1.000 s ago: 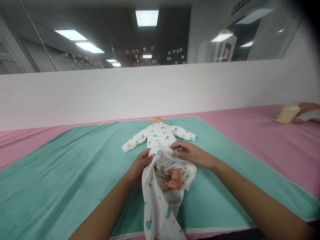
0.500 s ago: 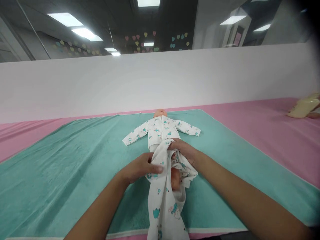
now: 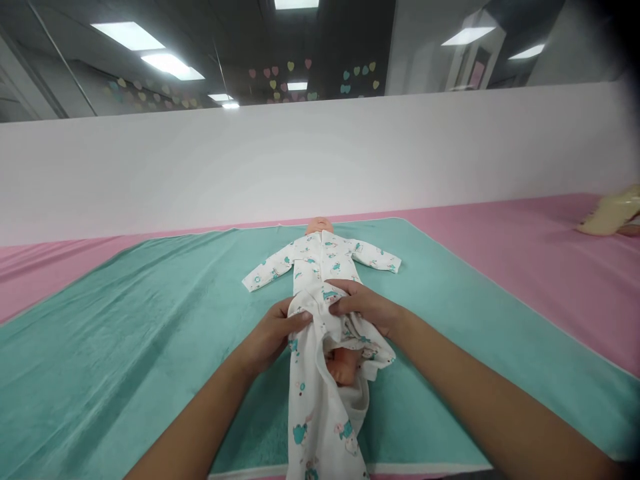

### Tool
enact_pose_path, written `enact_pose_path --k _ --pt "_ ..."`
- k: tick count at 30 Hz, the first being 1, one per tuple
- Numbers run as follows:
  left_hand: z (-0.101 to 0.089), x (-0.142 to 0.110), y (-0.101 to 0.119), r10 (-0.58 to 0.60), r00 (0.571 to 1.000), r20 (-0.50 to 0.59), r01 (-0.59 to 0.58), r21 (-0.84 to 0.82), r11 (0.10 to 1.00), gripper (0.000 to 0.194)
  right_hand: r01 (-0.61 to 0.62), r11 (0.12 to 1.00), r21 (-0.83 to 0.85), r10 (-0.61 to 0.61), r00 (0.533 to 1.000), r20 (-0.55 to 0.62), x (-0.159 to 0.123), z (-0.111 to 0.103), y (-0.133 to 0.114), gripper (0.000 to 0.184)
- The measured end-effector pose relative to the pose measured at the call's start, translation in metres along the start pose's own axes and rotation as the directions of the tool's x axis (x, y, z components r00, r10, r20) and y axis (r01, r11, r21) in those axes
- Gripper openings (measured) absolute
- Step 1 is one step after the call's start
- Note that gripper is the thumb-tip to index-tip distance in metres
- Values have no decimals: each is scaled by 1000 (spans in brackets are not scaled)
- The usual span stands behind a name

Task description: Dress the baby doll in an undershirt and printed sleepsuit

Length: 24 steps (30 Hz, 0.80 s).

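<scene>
A baby doll (image 3: 320, 225) lies on its back with its head away from me. It wears a white patterned top (image 3: 327, 255), both sleeves spread out. White baby pants (image 3: 320, 400) with teal prints are bunched about its lower body, one leg of them stretching toward me. My left hand (image 3: 280, 333) pinches the left edge of the pants between thumb and fingers. On the other side my right hand (image 3: 365, 307) grips the waist part, fingers partly under the cloth. A bare doll foot (image 3: 344, 367) shows in a gap of the fabric; the other leg is hidden.
Under the doll a teal blanket (image 3: 150, 347) is spread over a pink sheet (image 3: 540, 267). A white low wall (image 3: 300, 160) stands behind, with dark glass above it. At the far right edge is a pale yellow object (image 3: 610, 212), partly cut off.
The waist of the pants now lies wider and flatter against the top. My hands have shifted slightly, my left a little up and left. The doll's foot shows farther left in the gap.
</scene>
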State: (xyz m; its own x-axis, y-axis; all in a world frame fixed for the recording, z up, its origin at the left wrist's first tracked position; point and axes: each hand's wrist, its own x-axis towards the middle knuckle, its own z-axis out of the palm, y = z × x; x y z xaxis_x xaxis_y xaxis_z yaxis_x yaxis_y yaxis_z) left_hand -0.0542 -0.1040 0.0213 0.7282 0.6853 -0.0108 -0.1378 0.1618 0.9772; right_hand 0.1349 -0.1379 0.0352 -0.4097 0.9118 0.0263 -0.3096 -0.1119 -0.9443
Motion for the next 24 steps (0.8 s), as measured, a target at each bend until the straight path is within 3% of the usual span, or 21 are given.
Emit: enact_pose_path --k 5,10,16,24 --pt "-5 -2 0 -36 999 7 36 -29 999 25 -47 993 -112 48 999 5 3 0 3 31" --pt "-11 -5 2 -45 999 4 45 -153 987 34 -56 984 -171 51 998 -31 3 -2 2 32" --pt "-25 -15 13 26 973 -228 -100 -317 943 24 17 992 -127 -22 999 -33 -3 -3 -8 28" --pt "-19 -17 16 92 984 -150 -137 -324 936 19 5 998 -66 -8 999 -46 -2 0 -6 23"
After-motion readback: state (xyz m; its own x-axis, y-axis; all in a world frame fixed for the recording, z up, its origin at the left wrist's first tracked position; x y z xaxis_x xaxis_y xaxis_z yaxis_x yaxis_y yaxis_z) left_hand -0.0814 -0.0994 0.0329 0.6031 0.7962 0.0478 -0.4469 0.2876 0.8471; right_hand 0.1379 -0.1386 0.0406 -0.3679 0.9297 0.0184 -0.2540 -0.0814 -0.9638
